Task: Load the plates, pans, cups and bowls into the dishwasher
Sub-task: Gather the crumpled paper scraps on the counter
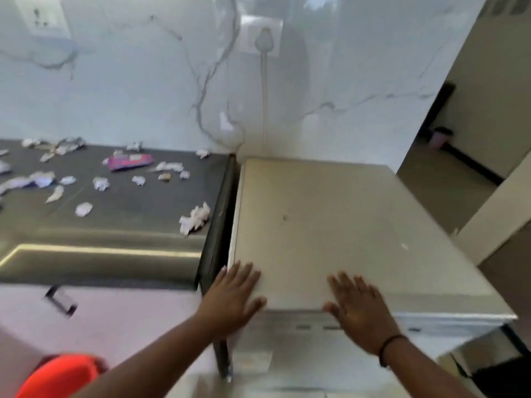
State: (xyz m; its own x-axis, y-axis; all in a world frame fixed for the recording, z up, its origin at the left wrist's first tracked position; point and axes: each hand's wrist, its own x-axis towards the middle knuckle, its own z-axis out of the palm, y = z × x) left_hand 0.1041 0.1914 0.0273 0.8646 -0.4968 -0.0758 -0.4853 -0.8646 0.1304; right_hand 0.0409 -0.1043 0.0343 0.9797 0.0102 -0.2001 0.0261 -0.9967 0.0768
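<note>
A: Where's the dishwasher [330, 225]?

B: Centre-right of view, pale beige top, standing w/ its left side just beside the dark counter [120, 208]. Its silver front edge is at 5 o'clock from the top's middle.

A: Hands?

B: Both on it. Left hand [232, 300] lies flat at the top's near-left corner, about 7 o'clock from the top's centre, fingers straight & spread, thumb sticking out toward 3 o'clock along the front edge. Right hand [359, 308] is at about 6 o'clock, fingers straight & spread over the front edge, palm down. Neither one holds anything. There's a dark band [392, 344] on the right wrist.

A: Any dishes?

B: Can't make out any. Frame's blurry.

A: Rest of the scene?

B: Counter at 9 o'clock is strewn w/ crumpled white paper bits [195, 218], plus 1 pink-purple wrapper [130, 162] toward 10 o'clock. Marble-look wall [143, 90] behind, at 12 o'clock, w/ a socket [263, 35] & a plug in it, white cord [265, 104] dropping down behind the dishwasher. A 2nd socket [37, 15] sits at 11 o'clock, far corner. Something orange [57, 377] at 7 o'clock, bottom edge – can't tell what it is. Doorway [471, 156] opens at 2 o'clock
</note>
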